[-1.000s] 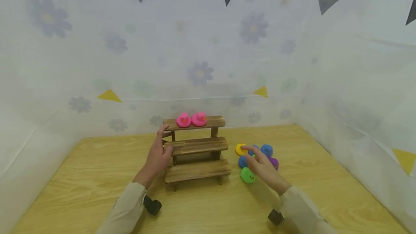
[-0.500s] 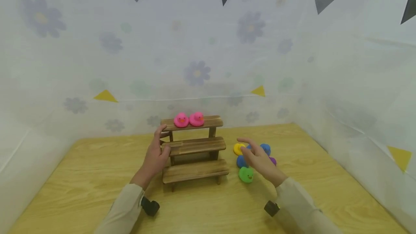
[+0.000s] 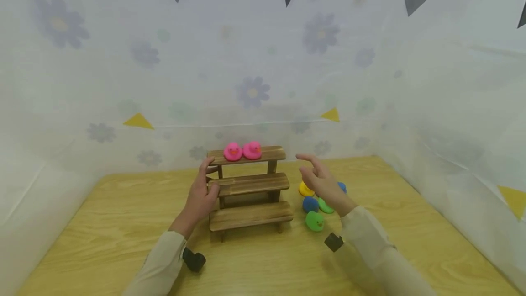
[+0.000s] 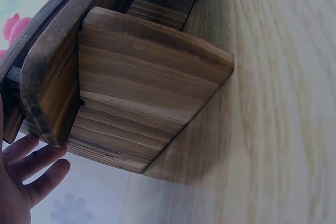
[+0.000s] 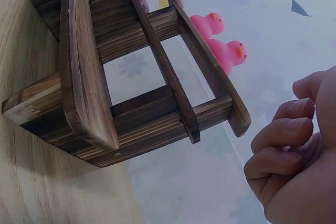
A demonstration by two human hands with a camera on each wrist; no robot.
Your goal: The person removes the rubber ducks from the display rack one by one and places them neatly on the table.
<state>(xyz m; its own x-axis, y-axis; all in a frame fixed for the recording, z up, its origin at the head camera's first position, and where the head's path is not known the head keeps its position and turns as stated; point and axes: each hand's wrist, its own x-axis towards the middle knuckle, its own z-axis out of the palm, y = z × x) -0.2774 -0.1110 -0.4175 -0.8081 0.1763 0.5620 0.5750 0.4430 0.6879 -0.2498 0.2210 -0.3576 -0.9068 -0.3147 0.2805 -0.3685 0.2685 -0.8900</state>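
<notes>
A three-tier wooden display stand [image 3: 250, 216] stands on the table in the head view. Two pink rubber ducks [image 3: 242, 151] sit side by side on its top tier. My left hand [image 3: 201, 200] grips the stand's left end, thumb at the middle tier and fingers reaching to the top one. My right hand [image 3: 324, 184] is raised over a group of ducks, index finger extended and the others curled; nothing shows in it in the right wrist view. Below it lie a yellow duck [image 3: 306, 189], blue ducks [image 3: 310, 204] and green ducks [image 3: 314, 221], partly hidden by the hand.
The wood-grain table [image 3: 246, 268] meets white flower-printed sheeting [image 3: 185, 58] at the back and sides. Yellow and dark triangles hang on the sheeting. A small black camera [image 3: 194, 260] is on each wrist.
My right hand has lifted up from the ducks and moved slightly back, its index finger now extended above them. The left hand stays on the stand.
</notes>
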